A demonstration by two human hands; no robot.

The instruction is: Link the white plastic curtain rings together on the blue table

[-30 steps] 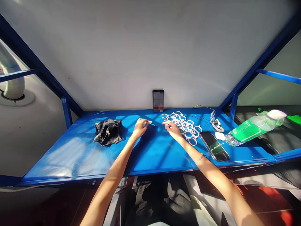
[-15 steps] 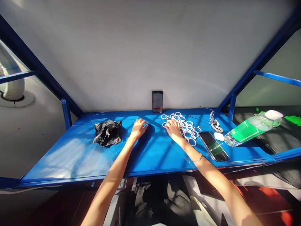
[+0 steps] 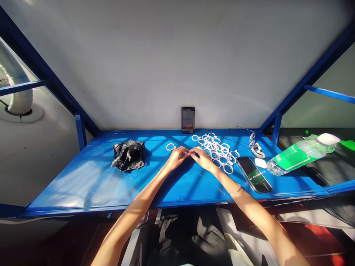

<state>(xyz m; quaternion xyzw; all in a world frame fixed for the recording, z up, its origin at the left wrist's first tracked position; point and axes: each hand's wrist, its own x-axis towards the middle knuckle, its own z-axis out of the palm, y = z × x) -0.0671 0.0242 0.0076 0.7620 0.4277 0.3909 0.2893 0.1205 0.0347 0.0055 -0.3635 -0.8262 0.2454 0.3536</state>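
- Grey-white wall [image 3: 166, 66] slopes up at 12 o'clock, counting from where the fingertips meet.
- Blue desk [image 3: 111, 188], streaked with sun and shadow, spreads beneath everything.
- White pile of rings [image 3: 220, 150] at 3 o'clock, beside the right hand; as a heap its long axis runs roughly 11 to 4, while its rings' small tabs point various ways.
- Bottle [image 3: 294, 159], green-labelled, farther out at 3.
- Black bag [image 3: 129, 157], crumpled, at 9.
- Left hand [image 3: 175, 159] and right hand [image 3: 203, 159] meet with bent, pinching fingers; whether either grips anything is too small to tell. The step looks like close two-handed fingertip work; the next move seems to call for a light, precise pinch.
- Phone [image 3: 254, 173] lies at 4, beyond the right wrist.
- Single ring [image 3: 166, 147] lies flat at 10, just beside the left hand. Being round, it has no long axis; its tab seems to point towards 3.
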